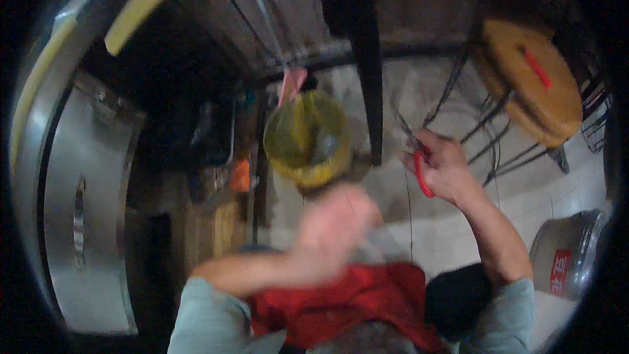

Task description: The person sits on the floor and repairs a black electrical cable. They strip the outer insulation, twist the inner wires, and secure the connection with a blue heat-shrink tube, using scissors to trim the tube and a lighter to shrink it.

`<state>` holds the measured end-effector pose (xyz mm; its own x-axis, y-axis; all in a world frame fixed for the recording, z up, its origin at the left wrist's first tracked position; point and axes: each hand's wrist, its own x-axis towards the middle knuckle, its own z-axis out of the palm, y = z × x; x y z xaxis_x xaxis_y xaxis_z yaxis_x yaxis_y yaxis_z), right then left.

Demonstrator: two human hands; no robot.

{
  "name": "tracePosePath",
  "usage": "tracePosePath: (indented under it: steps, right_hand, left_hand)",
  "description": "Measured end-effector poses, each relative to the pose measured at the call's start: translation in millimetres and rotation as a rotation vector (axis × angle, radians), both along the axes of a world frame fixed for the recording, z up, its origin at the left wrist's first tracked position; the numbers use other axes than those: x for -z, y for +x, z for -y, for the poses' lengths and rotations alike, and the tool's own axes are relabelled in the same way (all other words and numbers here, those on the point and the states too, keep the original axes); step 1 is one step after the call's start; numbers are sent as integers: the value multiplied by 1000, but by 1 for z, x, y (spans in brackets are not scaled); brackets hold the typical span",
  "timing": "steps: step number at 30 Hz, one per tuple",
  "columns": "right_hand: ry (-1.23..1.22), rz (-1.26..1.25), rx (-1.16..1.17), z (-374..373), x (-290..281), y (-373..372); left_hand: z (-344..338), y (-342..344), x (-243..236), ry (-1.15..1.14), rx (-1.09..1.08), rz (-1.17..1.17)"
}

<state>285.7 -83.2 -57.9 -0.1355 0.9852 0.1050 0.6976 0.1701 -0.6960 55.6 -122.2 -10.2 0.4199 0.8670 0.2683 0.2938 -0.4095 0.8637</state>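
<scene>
My right hand [442, 165] is closed round a pair of scissors [421, 176]. Their red handle loops show at the fingers, and the blades point away from me and a little left. My left hand [341, 213] is smeared by motion in front of my body, so its fingers cannot be made out. Just beyond it stands a round yellow bin [321, 175] that looks lined with a bag; its contents are too blurred to name. A red apron [354, 298] covers my lap.
At the right is a stool with a round brown seat [524, 85] and dark metal legs. A metal pot [570, 249] with a red label stands nearer. Steel cabinet doors [92, 216] line the left. A pink object [290, 85] rises behind the bin.
</scene>
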Motion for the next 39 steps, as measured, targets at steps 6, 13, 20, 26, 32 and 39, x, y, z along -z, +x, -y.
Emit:
tracePosePath:
  steps: [6, 13, 20, 26, 32, 39]
  right_hand:
    - [194, -203, -170, 14, -31, -25]
    - [427, -65, -272, 25, -36, -44]
    - [250, -158, -348, 24, -34, -44]
    - [288, -149, -303, 25, -40, -41]
    - [338, -105, -275, 26, -44, -41]
    - [278, -76, -280, 25, -39, -46]
  left_hand:
    - [3, -6, -10, -681, -15, 541]
    - [3, -4, -7, -693, -5, 592]
    - [2, -4, -9, -687, 7, 526]
    - [6, -2, -12, -722, -17, 542]
    - [6, 1, -8, -659, -12, 464]
    - [5, -5, 1, -485, -54, 264]
